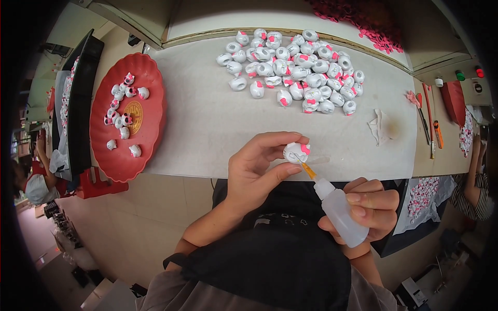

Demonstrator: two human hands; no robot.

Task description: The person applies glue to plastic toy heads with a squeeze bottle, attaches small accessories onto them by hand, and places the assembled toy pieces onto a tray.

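Gluing a small white figure at the work table

Pinched between the thumb and fingertips of the left hand (257,168), a small white figure with pink marks (296,152) is held just above the near edge of the white table mat (207,124). The right hand (371,207) is closed around a soft white squeeze bottle (340,210), tilted so that its thin orange nozzle (308,169) points up and left and touches the underside of the figure. Both forearms come in from below, over a dark apron.

Farther back on the mat lies a loose heap of similar white and pink figures (295,70), well apart from the hands. To the left, a round red tray (127,155) hangs partly over the table edge and holds a smaller scatter of the same figures. A crumpled, stained cloth (381,127) lies on the mat to the right of the held figure. Beyond it, on the bare table, several slim hand tools (429,124) lie side by side, one with an orange grip. A pile of small pink pieces (363,20) sits at the far edge. Another person's sleeve shows at the right rim.
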